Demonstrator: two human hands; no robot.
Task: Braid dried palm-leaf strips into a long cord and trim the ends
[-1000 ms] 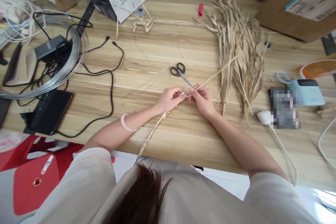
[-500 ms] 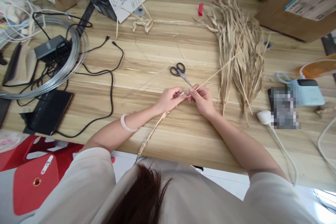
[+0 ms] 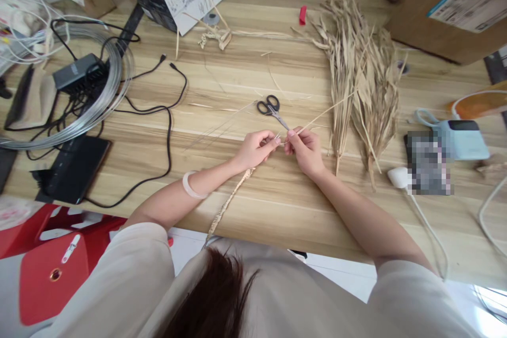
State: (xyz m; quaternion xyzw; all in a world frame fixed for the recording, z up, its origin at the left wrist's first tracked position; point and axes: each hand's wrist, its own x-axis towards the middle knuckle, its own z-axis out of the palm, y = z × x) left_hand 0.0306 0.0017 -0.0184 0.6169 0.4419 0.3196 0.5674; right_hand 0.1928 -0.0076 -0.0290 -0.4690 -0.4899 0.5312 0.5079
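Note:
My left hand and my right hand meet over the wooden table, fingers pinched together on thin dry straw strands. A braided straw cord hangs from under my left hand toward the table's near edge. One long strand runs from my right fingers up to the right. Black-handled scissors lie just beyond my hands.
A pile of dried leaves lies right of my hands. Black cables, a wire coil and a black device fill the left. Cardboard boxes stand behind; a white charger and a pale blue object lie right.
My fingers have shifted slightly on the strands; the long strand dipped a little. Nothing else has moved.

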